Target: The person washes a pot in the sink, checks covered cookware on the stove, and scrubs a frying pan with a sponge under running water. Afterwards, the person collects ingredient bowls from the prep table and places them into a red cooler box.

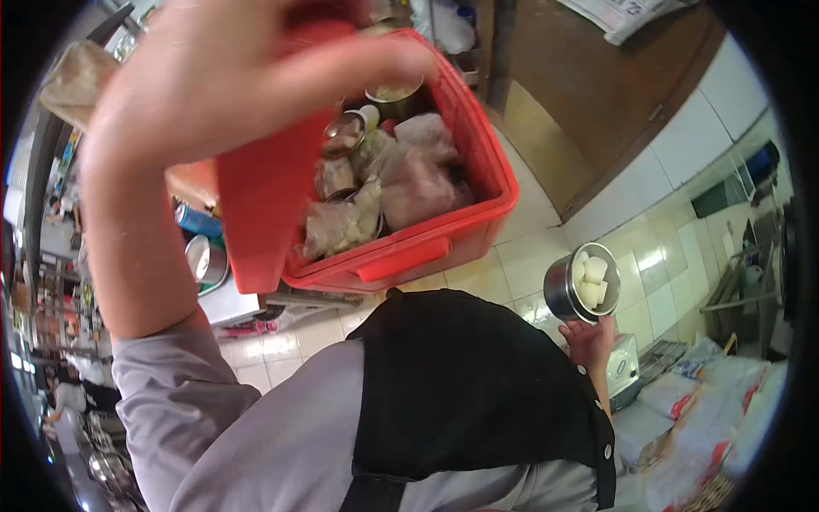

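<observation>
My left hand [247,85], blurred and raised at the upper left, is closed on the tilted-up red lid [269,205] of a large red storage box [505,192]. Its thumb stretches across the lid; the other fingers are mostly out of frame. Inside the box lie plastic bags of food [418,183], a metal bowl with food [345,132] and a pot [394,97], partly covered by my thumb. Low on the right, my right hand [591,341] grips a metal pot [558,290] holding white chunks [592,277], apart from the box.
A blue can [198,222] and a white-lined metal container [205,260] stand left of the box. Newspaper [627,17] lies on a brown surface [597,72] at the top. Plastic-wrapped packs [682,418] are piled at lower right. Another person [72,399] is far left.
</observation>
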Demonstrator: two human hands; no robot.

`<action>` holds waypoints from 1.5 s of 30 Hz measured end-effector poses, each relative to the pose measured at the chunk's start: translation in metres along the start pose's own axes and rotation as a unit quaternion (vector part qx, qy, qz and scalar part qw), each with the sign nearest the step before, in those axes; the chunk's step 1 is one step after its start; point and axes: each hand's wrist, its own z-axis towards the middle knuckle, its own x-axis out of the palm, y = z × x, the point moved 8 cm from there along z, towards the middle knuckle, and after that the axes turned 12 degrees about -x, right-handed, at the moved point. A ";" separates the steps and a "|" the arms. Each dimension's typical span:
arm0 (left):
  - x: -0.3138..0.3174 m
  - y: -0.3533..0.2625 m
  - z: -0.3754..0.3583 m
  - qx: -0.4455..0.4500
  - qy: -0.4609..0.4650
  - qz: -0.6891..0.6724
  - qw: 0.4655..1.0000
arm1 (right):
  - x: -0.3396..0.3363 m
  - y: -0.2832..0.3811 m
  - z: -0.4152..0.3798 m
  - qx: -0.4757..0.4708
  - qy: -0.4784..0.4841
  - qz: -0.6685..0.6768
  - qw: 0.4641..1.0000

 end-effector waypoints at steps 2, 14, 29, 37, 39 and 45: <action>-0.028 0.036 -0.020 -0.046 0.023 0.012 0.999 | 0.016 0.006 0.007 0.010 0.012 0.011 1.000; -0.101 0.137 -0.203 -0.267 -0.171 0.119 0.941 | 0.170 0.074 0.020 -0.094 0.192 -0.028 0.976; -0.113 0.147 -0.242 -0.276 -0.352 0.113 0.887 | 0.457 -0.153 0.075 0.100 0.351 -0.183 0.913; -0.114 0.135 -0.229 -0.303 -0.411 0.087 0.855 | 0.513 -0.246 0.093 0.076 0.397 -0.365 0.839; -0.116 0.135 -0.229 -0.316 -0.415 0.083 0.849 | 0.516 -0.268 0.099 0.091 0.424 -0.402 0.806; -0.120 0.139 -0.228 -0.354 -0.371 0.097 0.853 | 0.542 -0.277 0.128 -0.068 0.402 -0.461 0.788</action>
